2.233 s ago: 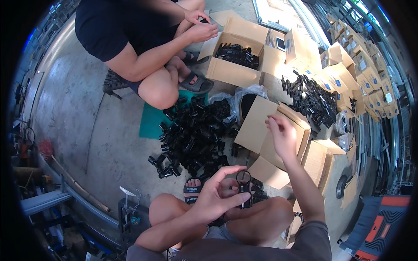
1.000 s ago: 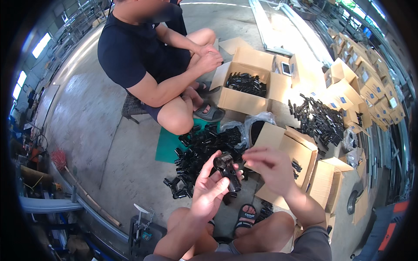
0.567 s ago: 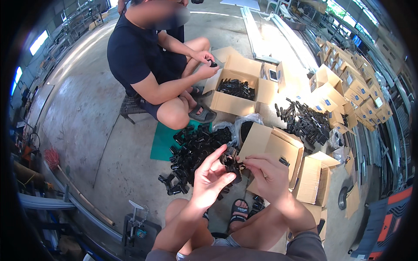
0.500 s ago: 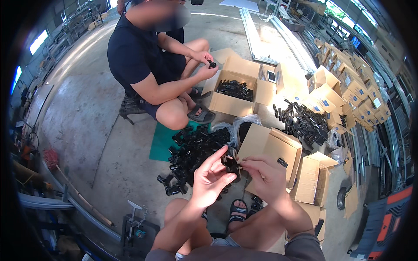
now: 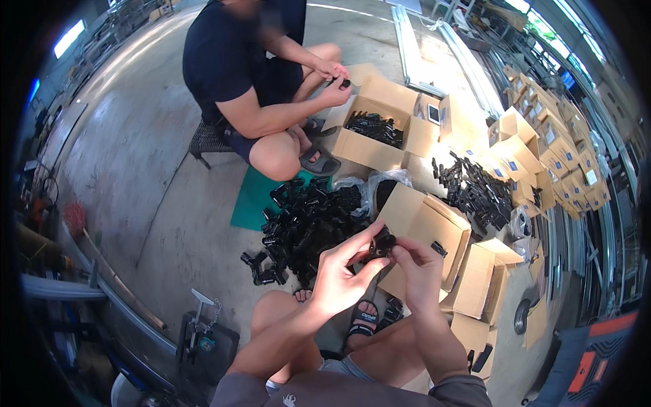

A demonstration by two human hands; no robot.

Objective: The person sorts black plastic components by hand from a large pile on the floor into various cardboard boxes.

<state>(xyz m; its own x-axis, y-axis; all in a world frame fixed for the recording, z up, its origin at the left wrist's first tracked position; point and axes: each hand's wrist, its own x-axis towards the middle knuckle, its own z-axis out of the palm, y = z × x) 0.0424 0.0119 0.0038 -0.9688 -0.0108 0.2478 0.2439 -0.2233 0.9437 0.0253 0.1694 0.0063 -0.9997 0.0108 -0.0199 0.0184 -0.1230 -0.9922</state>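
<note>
A black tubular clamp-like fitting [image 5: 382, 241] is held up in front of me. My left hand [image 5: 347, 268] is closed around its left side, thumb below and forefinger above. My right hand [image 5: 418, 268] pinches at its right edge; whether a small piece sits between those fingertips is hidden. Just beyond my hands, a heap of similar black fittings [image 5: 302, 227] lies partly on a green mat [image 5: 252, 203]. Right of my hands stands an open cardboard box [image 5: 434, 220] with a black piece inside.
Across from me a person [image 5: 230, 88] sits on a low woven stool, holding a black part. By them is an open box [image 5: 369, 152] of black parts. More black parts [image 5: 475, 190] lie on the floor, near stacked cartons [image 5: 563, 149]. A red-headed broom [image 5: 112, 275] lies left.
My hands and the fitting have shifted right and slightly up in view. The right fingers have come in closer against the fitting, which has turned. The view has tilted a little.
</note>
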